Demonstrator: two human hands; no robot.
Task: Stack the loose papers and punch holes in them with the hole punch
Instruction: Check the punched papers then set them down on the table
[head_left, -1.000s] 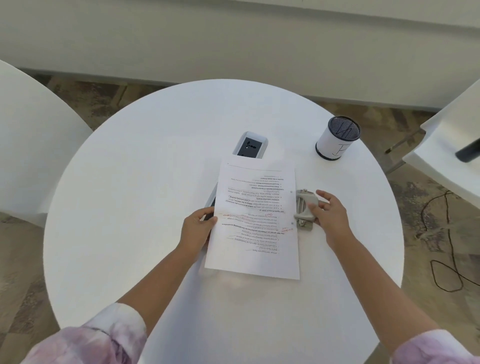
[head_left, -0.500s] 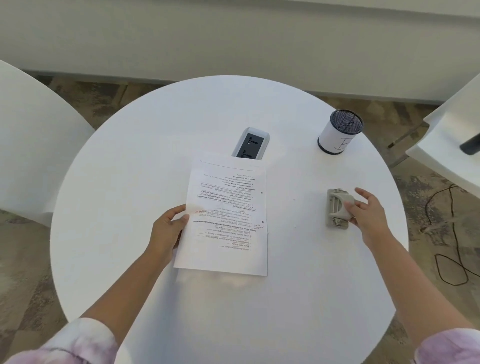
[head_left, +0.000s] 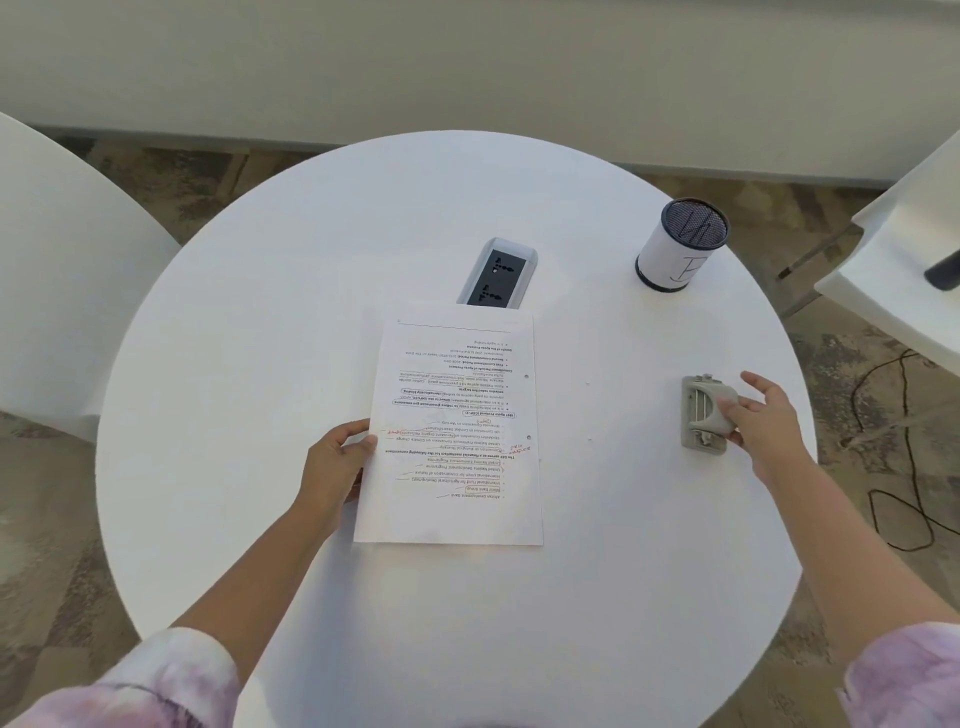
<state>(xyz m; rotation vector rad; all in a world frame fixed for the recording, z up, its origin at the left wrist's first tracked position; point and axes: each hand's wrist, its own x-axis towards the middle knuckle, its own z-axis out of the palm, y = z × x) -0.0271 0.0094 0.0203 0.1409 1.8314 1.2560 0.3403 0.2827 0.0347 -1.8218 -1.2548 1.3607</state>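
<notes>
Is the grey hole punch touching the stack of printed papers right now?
Apart. The head view shows bare white table between the grey hole punch and the right edge of the printed papers.

**White furniture on a mottled floor**

A round white desk (head_left: 311, 260) fills the middle, a recessed grey power socket panel (head_left: 497, 274) set in its top. Behind runs a plain pale wall (head_left: 467, 67). The mottled brown-grey floor (head_left: 857, 364) carries a thin black cable (head_left: 904, 467). White chairs (head_left: 62, 270) stand at both edges.

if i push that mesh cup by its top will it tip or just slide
The mesh cup stands upright, taller than wide, so a push near the rim probably tips it. It looks empty and probably light; on the smooth table, a low push should slide it.
</notes>
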